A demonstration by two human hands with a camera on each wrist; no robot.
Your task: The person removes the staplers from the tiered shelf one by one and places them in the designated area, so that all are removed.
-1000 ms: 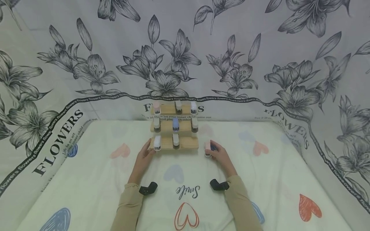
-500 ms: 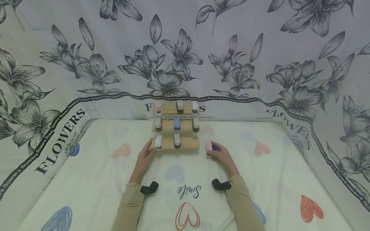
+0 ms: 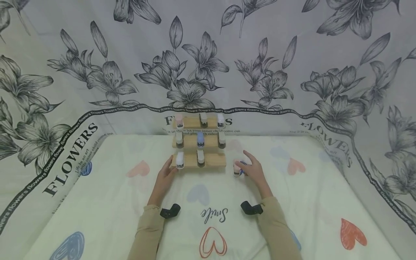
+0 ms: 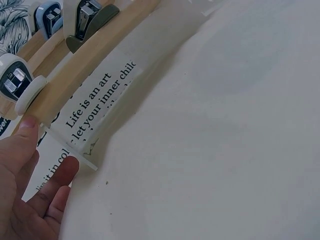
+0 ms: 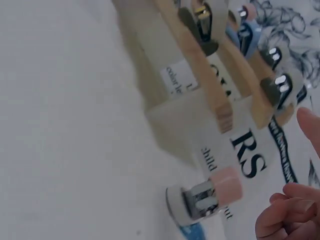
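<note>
the left forearm and right forearm reach forward, well apart, in beige sleeves; the left wrist and right wrist show bare beyond the cuffs; the left hand keeps its thumb apart from its bent fingers; the right hand is spread, one finger stretched forward, well apart from the thumb, others curled

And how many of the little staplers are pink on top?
2. One pink stapler sits at the left end of the top shelf; the other pink one stands on the heart-patterned cloth, beside the right hand.
</note>
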